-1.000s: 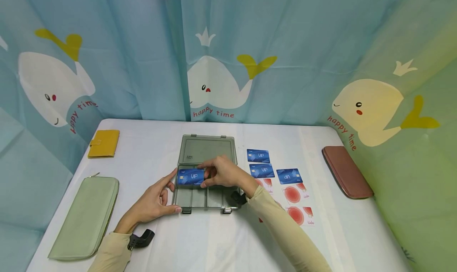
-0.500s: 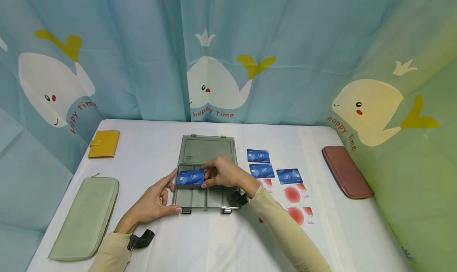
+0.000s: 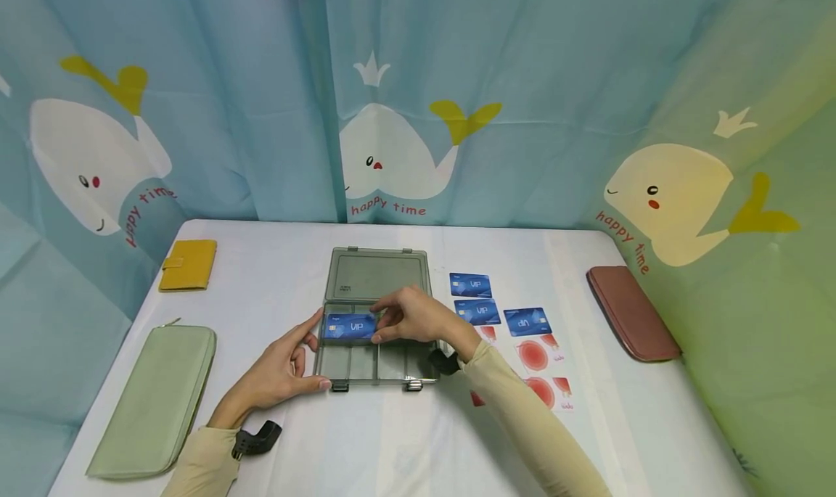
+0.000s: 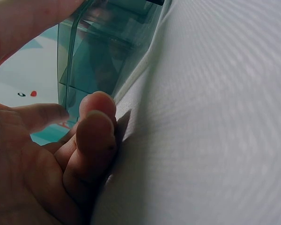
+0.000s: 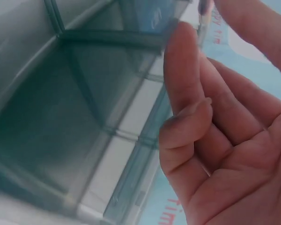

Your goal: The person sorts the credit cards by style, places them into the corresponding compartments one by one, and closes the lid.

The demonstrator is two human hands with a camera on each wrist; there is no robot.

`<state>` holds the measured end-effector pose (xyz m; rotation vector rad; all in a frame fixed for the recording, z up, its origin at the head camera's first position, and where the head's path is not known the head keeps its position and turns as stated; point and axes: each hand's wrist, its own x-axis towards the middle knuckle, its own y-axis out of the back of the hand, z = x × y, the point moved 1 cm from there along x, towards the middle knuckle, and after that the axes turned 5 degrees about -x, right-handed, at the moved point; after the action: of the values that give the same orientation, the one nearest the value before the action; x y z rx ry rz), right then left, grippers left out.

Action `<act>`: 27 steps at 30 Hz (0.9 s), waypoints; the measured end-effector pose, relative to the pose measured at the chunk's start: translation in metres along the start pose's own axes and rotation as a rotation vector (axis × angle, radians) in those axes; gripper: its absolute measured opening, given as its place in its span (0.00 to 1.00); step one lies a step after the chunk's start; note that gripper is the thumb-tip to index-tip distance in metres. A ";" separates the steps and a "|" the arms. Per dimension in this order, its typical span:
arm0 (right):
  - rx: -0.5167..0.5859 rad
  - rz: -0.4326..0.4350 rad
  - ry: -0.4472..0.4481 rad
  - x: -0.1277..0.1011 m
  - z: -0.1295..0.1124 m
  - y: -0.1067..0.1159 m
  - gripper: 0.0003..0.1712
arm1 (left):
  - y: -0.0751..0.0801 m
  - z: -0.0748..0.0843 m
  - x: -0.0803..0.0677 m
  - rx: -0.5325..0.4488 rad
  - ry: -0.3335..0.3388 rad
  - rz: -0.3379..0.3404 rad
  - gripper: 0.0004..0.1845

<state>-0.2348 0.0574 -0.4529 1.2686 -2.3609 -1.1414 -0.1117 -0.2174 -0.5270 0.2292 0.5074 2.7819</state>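
Observation:
My right hand (image 3: 418, 315) pinches the right end of a blue VIP card (image 3: 349, 326) between thumb and fingers. The card lies level over the back left part of a clear grey divided storage box (image 3: 395, 366), whose lid (image 3: 379, 276) is folded back flat. In the right wrist view the card (image 5: 154, 16) shows beyond a divider, close to my fingertips. My left hand (image 3: 281, 370) spans the box's left side, thumb at the front corner and index finger along the wall. Its other fingers bend loosely beside the box (image 4: 100, 61) in the left wrist view.
Right of the box lie several blue VIP cards (image 3: 470, 285) and red-and-white cards (image 3: 533, 355), some hidden behind my right arm. A brown wallet (image 3: 633, 313) lies at the far right. At left are a yellow wallet (image 3: 188, 265) and a long green wallet (image 3: 153, 401).
The card has moved slightly toward me over the box, with my right hand still pinching it. My left hand stays in place at the box's side.

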 end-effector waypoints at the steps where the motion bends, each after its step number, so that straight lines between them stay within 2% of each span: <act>1: 0.015 0.002 0.002 -0.002 0.001 0.002 0.32 | 0.000 0.000 0.000 -0.001 -0.005 -0.001 0.61; 6: 0.080 0.052 0.024 -0.012 0.009 0.013 0.29 | -0.001 0.000 0.000 -0.009 -0.021 -0.002 0.60; 12: 0.091 0.181 0.028 -0.030 0.022 0.035 0.28 | -0.001 0.000 0.000 -0.020 -0.028 -0.006 0.59; 18: 0.070 0.355 -0.017 -0.053 0.044 0.064 0.28 | -0.002 0.000 0.000 -0.015 -0.039 -0.009 0.59; 27: 0.123 0.557 -0.107 -0.084 0.087 0.101 0.32 | -0.001 0.001 -0.001 -0.021 -0.041 -0.008 0.59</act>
<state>-0.2909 0.2019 -0.4246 0.5182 -2.6468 -0.9077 -0.1106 -0.2161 -0.5269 0.2790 0.4676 2.7673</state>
